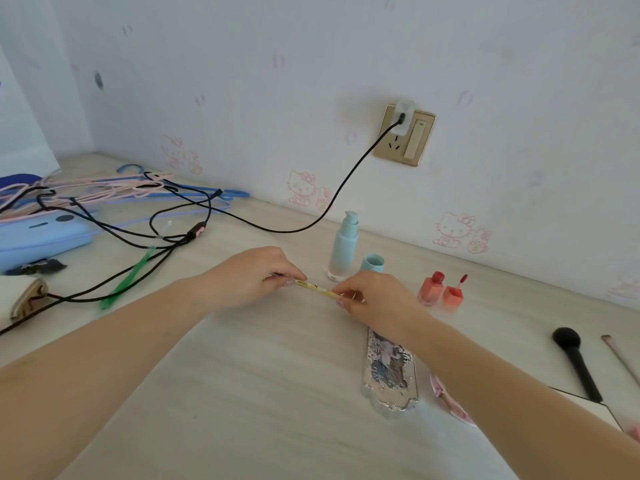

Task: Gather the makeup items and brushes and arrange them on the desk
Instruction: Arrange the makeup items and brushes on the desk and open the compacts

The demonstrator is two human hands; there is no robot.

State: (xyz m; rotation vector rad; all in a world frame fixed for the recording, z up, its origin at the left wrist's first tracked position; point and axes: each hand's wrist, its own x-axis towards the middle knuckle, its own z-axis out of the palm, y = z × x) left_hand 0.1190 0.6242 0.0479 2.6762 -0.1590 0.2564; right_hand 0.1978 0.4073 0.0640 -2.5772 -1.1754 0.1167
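Both hands hold a thin yellow makeup pencil (317, 289) just above the light wooden desk (263, 393). My left hand (256, 275) pinches its left end and my right hand (374, 299) pinches its right end. Behind them stands a pale blue pump bottle (343, 245) with its blue cap (372, 263) beside it. Two small red lip tint bottles (440, 291) stand to the right, one with its applicator sticking out. An ornate silver palette (389, 372) lies under my right wrist. A black powder brush (576, 362) and a thin pale brush (621, 362) lie at the far right.
Black cables (166, 233) run from a wall socket (403, 135) across the desk's left side. There lie pink and blue hangers (114, 188), a blue case (41, 237) and a green stick (128, 275). A pink item (450, 403) pokes out by my right forearm.
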